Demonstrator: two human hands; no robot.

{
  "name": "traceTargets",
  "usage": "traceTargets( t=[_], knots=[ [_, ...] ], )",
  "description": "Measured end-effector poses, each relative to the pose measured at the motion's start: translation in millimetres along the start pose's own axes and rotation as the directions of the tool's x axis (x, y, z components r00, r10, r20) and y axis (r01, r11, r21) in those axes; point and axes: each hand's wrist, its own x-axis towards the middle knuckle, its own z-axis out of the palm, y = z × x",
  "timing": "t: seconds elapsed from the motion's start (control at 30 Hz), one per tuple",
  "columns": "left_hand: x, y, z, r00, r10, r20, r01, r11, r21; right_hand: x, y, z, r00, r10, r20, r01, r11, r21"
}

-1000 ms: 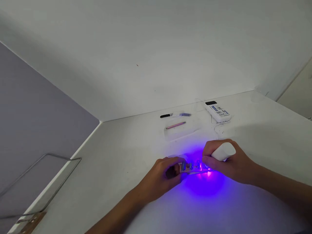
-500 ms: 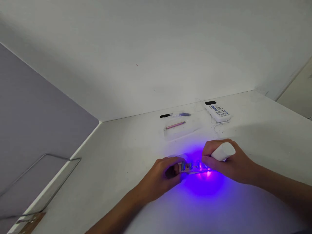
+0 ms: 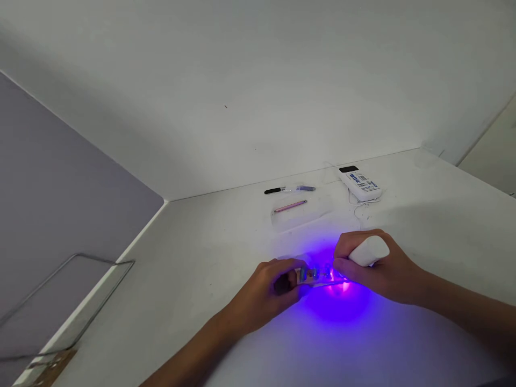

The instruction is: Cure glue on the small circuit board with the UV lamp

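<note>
My right hand [image 3: 377,269] is closed around a small white lamp [image 3: 367,251] that throws violet light down onto the white table [image 3: 193,269]. Under the glow lies a small flat strip with pale coloured spots [image 3: 313,276]. My left hand [image 3: 268,293] pinches the strip's left end against the table, fingers curled. The two hands are almost touching over the strip. What lies under the lamp's head is washed out by the glare.
Behind the hands lie a clear plastic case with a pink pen [image 3: 291,206] inside, a black-capped marker [image 3: 288,190], and a white box with blue print [image 3: 360,184] trailing a thin white cord. A bent metal wire frame [image 3: 68,301] overhangs the table's left edge.
</note>
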Motion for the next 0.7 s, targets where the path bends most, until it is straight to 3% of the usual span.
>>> traceTargets(
  t=[0.7],
  knots=[
    [-1.0,-3.7,0.3,1.0,-0.003,0.004,0.003,1.0,0.0,1.0,-2.3,0.3,0.999,-0.038,0.009,0.038,0.999,-0.032]
  ],
)
